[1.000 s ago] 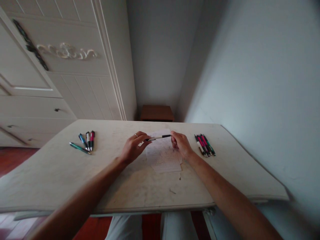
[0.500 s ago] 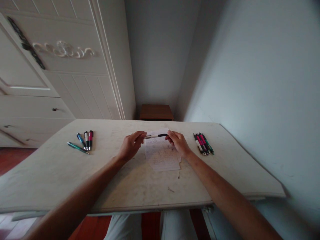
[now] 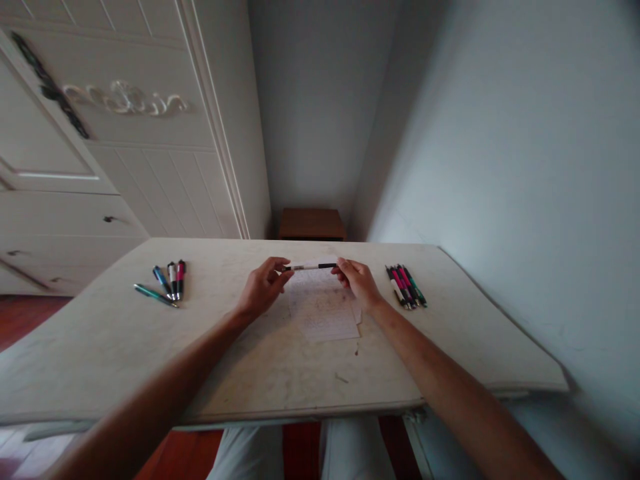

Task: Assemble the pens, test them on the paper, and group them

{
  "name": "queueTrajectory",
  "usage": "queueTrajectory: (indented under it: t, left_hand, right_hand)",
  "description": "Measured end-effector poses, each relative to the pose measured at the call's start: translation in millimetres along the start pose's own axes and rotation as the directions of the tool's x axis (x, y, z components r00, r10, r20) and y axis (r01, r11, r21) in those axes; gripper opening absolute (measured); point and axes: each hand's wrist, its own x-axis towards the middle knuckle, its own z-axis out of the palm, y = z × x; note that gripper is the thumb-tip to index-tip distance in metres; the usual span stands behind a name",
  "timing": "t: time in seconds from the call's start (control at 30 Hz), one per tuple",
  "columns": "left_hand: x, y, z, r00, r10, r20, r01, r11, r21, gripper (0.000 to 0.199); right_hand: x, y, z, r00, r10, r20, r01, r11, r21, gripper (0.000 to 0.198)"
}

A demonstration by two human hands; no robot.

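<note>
A white pen with a black grip (image 3: 307,267) is held level between my two hands, just above the paper. My left hand (image 3: 263,287) has the pen's left end between thumb and fingers, which are bent and slightly parted. At the black end, my right hand (image 3: 357,281) pinches the pen, its other fingers curled in. Beneath lie sheets of paper (image 3: 325,310) covered in faint handwriting, one partly hidden under another.
Several pens (image 3: 173,280), blue, green, white and pink, lie loosely on the table's left. On the right, several pens (image 3: 406,287) lie side by side. The white table (image 3: 240,383) meets a wall on the right; a white cabinet (image 3: 165,180) stands at the left.
My left thumb and fingers have parted a little and shifted on the pen's left end, showing a dark tip there. The right hand has kept its pinch.
</note>
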Motion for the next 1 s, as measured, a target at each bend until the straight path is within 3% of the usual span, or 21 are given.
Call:
queueTrajectory:
  t: [0.17,0.3,0.47,0.63,0.87,1.0]
  left_hand:
    - [0.2,1.2,-2.4,1.0,-0.013,0.018,0.013,1.0,-0.002,0.03]
    - [-1.4,4.2,-4.3,0.999,-0.037,0.039,0.035,0.998,0.059,0.047]
    - [-1.5,2.6,-4.9,0.994,-0.103,0.035,0.103,0.995,-0.004,0.058]
    - [-0.1,0.7,-4.7,0.996,-0.078,0.041,0.082,0.992,-0.098,0.044]
    - [1.2,7.8,-4.5,1.0,-0.026,0.012,0.026,1.0,-0.008,0.031]
    - [1.5,7.2,-6.8,0.999,-0.05,-0.009,0.051,0.997,0.064,0.045]
  right_hand:
    - [-1.0,0.3,-1.0,1.0,-0.015,0.0,0.015,1.0,-0.003,0.056]
    - [-0.9,1.6,-1.6,0.998,-0.061,0.025,0.061,0.998,-0.014,0.053]
    - [-0.2,2.8,-1.1,0.996,-0.063,0.069,0.062,0.998,0.02,0.051]
    - [-0.1,3.0,-1.9,0.999,-0.026,0.034,0.024,0.998,0.062,0.05]
    - [2.0,7.1,-4.4,0.998,-0.052,0.018,0.051,0.997,0.06,0.047]
    - [1.5,4.4,-3.1,0.996,-0.063,0.066,0.058,0.996,0.068,0.043]
